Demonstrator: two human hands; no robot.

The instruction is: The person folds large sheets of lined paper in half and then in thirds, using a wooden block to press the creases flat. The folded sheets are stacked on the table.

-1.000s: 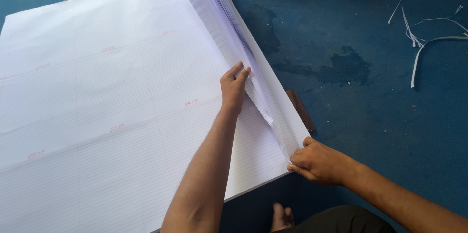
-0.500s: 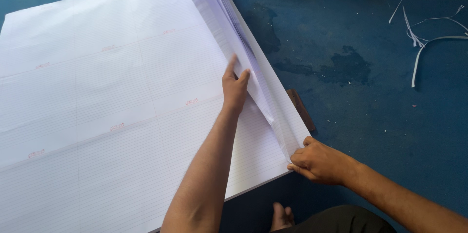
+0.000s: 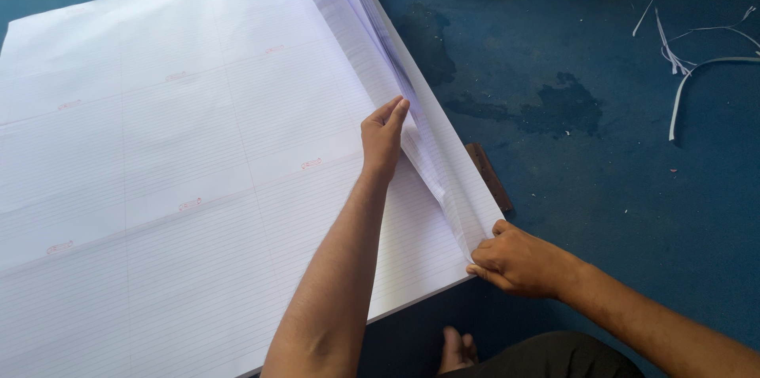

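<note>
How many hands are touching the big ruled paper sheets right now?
2. The left hand presses flat on the stack of ruled sheets beside the lifted fold. The right hand pinches the lifted sheets at the near corner. No other hands show.

I see a big stack of white paper sheets (image 3: pixel 182 156), ruled all over with fine pale grey lines and marked here and there with small faint red stamps. Fainter lines split the top sheet into large rectangles. The lifted bundle of sheets (image 3: pixel 412 101) along the right edge looks white with a soft lilac tint in its folds. The floor (image 3: pixel 617 188) is deep blue, blotched with darker stains, and a bare grey-brown patch shows at the top. A dark brown wooden piece (image 3: pixel 488 176) pokes out beside the paper. Thin white paper strips (image 3: pixel 689 69) curl on the blue. My trousers (image 3: pixel 554 358) look dark, nearly black.
</note>
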